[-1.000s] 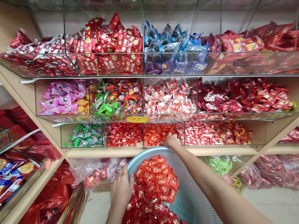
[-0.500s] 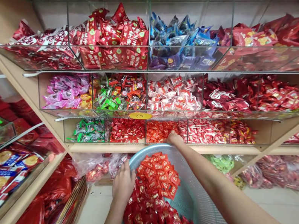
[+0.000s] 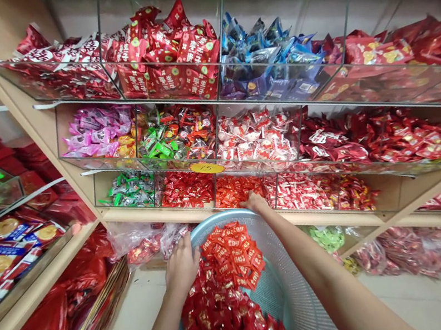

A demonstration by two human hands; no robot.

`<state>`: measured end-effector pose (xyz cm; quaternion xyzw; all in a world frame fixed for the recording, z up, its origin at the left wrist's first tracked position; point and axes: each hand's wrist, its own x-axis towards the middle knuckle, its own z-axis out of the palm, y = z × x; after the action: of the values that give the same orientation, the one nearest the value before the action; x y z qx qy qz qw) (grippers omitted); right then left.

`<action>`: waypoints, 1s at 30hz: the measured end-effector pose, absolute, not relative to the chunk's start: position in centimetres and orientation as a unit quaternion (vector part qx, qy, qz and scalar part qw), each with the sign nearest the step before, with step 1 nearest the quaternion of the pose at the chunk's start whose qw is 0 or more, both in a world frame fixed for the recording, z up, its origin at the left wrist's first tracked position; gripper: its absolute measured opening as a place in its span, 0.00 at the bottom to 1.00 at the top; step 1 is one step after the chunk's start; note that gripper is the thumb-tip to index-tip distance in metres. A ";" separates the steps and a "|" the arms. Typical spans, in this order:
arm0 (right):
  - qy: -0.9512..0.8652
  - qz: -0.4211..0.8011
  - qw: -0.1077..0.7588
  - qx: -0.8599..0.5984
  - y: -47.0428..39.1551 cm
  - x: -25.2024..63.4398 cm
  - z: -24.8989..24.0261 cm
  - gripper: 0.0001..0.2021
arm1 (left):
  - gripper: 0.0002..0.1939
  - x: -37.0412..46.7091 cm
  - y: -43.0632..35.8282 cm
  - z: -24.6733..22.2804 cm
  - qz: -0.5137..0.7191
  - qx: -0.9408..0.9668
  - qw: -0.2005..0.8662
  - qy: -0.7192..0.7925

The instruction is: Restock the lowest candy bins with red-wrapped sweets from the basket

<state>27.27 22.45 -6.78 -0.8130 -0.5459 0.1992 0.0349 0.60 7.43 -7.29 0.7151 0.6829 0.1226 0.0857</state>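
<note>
A teal mesh basket [image 3: 301, 270] holds orange-red wrapped candies [image 3: 235, 255] at its far side and dark red wrapped candies [image 3: 226, 327] nearer me. My left hand [image 3: 181, 264] grips the basket's left rim, its thumb towards the inside. Beyond the far rim, my right hand [image 3: 255, 202] is at the front of the bottom-row bin of orange-red candies [image 3: 235, 188]. The fingers of that hand are mostly hidden, and whether they hold anything does not show.
Clear shelf bins hold red packets [image 3: 168, 55], blue packets [image 3: 265, 56], pink candies [image 3: 96, 132] and green candies [image 3: 131, 188]. A yellow oval label [image 3: 207, 167] is on the front. Bagged candies [image 3: 145, 245] lie below the shelf, and a side shelf [image 3: 42, 290] stands left.
The view has shifted very slightly. My right hand has moved slightly at the bin, with its fingers lower and further left. My left hand stays on the basket rim.
</note>
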 end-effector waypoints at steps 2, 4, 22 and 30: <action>-0.556 0.196 0.040 -0.807 22.4 27.4 -6.9 0.28 | 0.24 0.6 7.4 -7.3 0.122 0.717 0.081 0.682; -0.557 0.195 0.042 -0.806 22.3 27.4 -6.9 0.27 | 0.24 0.6 7.5 -7.4 0.121 0.718 0.077 0.681; -0.594 0.179 0.144 -0.771 22.0 27.9 -7.5 0.15 | 0.24 0.6 7.5 -7.5 0.124 0.718 0.076 0.680; -0.579 0.174 0.221 -0.765 21.9 27.9 -7.8 0.20 | 0.24 0.6 7.6 -7.6 0.121 0.719 0.077 0.680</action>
<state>27.85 21.86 -7.80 -0.7652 -0.5790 0.1738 0.2214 0.64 7.57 -7.58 0.7189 0.6801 0.1215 0.0767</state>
